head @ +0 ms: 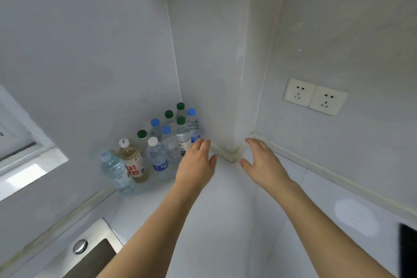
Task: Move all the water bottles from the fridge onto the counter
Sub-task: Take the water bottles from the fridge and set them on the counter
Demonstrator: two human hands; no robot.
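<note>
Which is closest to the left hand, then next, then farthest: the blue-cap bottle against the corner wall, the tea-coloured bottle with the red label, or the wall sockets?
1. Blue-cap bottle, just beyond the left hand.
2. Tea-coloured bottle, further left in the cluster.
3. Wall sockets, far right on the wall.

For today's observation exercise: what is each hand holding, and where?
Nothing. The left hand and right hand hover open over the counter.

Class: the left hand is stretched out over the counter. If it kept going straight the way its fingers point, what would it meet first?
Probably the green-capped bottle just beyond the left hand's fingertips, at the cluster's near right edge; depth is unclear.
</note>
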